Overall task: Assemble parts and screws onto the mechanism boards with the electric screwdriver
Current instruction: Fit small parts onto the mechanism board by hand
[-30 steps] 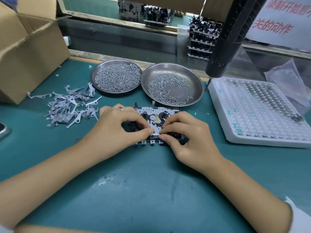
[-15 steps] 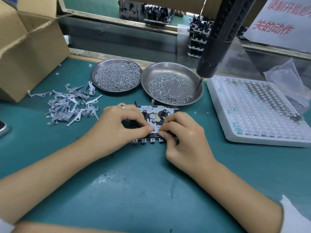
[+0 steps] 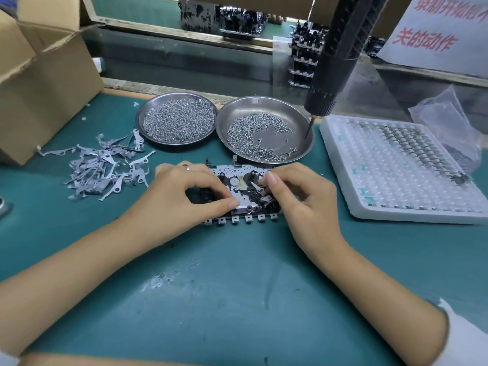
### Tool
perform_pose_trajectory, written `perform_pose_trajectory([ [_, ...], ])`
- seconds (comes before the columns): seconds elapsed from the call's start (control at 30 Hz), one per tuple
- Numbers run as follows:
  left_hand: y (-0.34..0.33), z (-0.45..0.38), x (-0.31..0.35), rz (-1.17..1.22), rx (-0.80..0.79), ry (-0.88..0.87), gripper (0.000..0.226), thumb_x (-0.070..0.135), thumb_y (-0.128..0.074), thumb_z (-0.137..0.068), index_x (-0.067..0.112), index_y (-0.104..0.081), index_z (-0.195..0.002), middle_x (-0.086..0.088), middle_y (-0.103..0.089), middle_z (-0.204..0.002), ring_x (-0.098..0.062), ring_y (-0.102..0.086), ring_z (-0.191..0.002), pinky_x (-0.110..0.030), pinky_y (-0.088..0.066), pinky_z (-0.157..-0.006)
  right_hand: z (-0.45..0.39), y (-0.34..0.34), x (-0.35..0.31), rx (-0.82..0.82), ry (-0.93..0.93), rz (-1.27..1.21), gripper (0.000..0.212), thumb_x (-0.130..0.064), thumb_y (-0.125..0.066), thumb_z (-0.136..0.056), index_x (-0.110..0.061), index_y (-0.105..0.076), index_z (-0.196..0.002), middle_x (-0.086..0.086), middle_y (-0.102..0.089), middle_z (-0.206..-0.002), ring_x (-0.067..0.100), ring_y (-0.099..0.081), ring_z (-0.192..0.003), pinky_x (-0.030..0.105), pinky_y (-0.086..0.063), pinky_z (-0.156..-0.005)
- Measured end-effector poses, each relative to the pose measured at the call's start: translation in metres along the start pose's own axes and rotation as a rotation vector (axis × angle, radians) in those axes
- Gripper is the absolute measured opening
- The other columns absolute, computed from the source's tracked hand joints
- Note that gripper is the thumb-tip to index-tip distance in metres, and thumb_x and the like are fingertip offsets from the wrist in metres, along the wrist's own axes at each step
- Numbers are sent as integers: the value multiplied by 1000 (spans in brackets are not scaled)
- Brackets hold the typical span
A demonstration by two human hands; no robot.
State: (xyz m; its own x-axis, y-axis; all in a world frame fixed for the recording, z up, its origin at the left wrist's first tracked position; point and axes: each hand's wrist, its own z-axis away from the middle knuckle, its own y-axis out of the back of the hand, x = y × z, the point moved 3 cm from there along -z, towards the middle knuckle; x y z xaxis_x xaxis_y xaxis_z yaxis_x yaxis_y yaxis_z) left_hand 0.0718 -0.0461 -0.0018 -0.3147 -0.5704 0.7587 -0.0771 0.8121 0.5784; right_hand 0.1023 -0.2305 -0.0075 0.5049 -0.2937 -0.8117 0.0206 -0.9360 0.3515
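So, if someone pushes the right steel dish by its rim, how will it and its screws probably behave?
The right dish looks like smooth, shallow metal, so it would probably slide on the green mat rather than tip. Its screws lie loose in a thin layer, so they would likely shift and rattle. A lifted rim might spill them.

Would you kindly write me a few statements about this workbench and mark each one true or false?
1. Both hands, left and right, are on the mechanism board. True.
2. The right hand holds the electric screwdriver. False: it hangs free above the right dish.
3. The left dish holds more screws than the right one. True.
4. The loose metal levers lie in the white tray. False: they lie on the mat left of the board.
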Motion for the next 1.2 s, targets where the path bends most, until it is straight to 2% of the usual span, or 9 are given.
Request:
perform_pose_trajectory([
  [0.1, 4, -1, 4, -50, 3, -42, 26, 47, -77, -70, 33, -72, -92, 13, -67, -83, -8, -62, -84, -40, -44, -91, 0, 0, -1, 7, -6, -19, 18, -10, -59, -89, -1, -72, -79, 8, -66, -78, 12, -60, -76, 15, -43, -70],
  [0.27, 22, -13, -6, -102, 254, -48, 21, 28, -60, -90, 18, -71, -104, 3, -64, -92, -7, -56, -81, -7, -38, -79, 0, 0, 0, 26, -14, -37, 21, -13, -59, -87, 0, -71, -76, 7, -65, -76, 10, -58, -74, 15, -43, -68],
  [0.37, 38, -29, -27, -287, 373, 74, 22, 17, -58, -94, 11, -68, -113, -2, -58, -97, -13, -51, -76, -15, -36, -75, 0, 1, 1, 39, -19, -57, 21, -16, -59, -86, -3, -71, -75, 4, -64, -75, 9, -57, -72, 22, -46, -65],
  [0.53, 51, -56, -50, -543, 263, 216, 33, 19, -58, -94, 12, -61, -125, -17, -57, -119, -32, -57, -99, -36, -40, -91, -1, 1, 3, 48, -31, -78, 21, -16, -60, -86, -3, -70, -74, 2, -64, -74, 12, -58, -72, 28, -47, -65],
  [0.63, 52, -71, -54, -603, 205, 294, 29, 21, -62, -92, 10, -67, -118, -20, -61, -116, -37, -55, -108, -38, -41, -91, -1, 0, 4, 47, -34, -84, 21, -17, -60, -86, -3, -70, -74, 0, -63, -73, 11, -57, -71, 30, -47, -61],
  [0.77, 50, -72, -51, -646, 246, 276, 13, 15, -66, -89, 10, -75, -98, -17, -68, -97, -37, -61, -94, -38, -45, -79, 0, -1, 3, 41, -20, -84, 22, -17, -59, -86, -2, -70, -73, 4, -63, -72, 15, -58, -71, 29, -46, -66],
  [0.93, 47, -67, -50, -684, 314, 218, 14, 18, -61, -92, 11, -71, -98, -13, -66, -102, -37, -59, -95, -41, -44, -78, -2, 0, 4, 36, -11, -91, 21, -15, -61, -87, -3, -70, -73, 3, -63, -73, 14, -58, -70, 29, -46, -65],
  [1.07, 49, -62, -48, -583, 409, 195, 8, 21, -60, -91, 15, -65, -89, -4, -62, -88, -25, -55, -79, -35, -41, -72, -3, -1, 5, 40, -2, -81, 21, -17, -61, -86, -3, -70, -73, 3, -64, -74, 15, -59, -71, 32, -48, -66],
  [1.2, 48, -57, -43, -474, 475, 157, 6, 19, -63, -89, 13, -63, -87, 1, -59, -83, -21, -53, -74, -35, -43, -74, -2, 1, 2, 55, 46, -45, 20, -16, -60, -86, -4, -70, -73, -1, -63, -75, 10, -58, -72, 21, -47, -65],
])
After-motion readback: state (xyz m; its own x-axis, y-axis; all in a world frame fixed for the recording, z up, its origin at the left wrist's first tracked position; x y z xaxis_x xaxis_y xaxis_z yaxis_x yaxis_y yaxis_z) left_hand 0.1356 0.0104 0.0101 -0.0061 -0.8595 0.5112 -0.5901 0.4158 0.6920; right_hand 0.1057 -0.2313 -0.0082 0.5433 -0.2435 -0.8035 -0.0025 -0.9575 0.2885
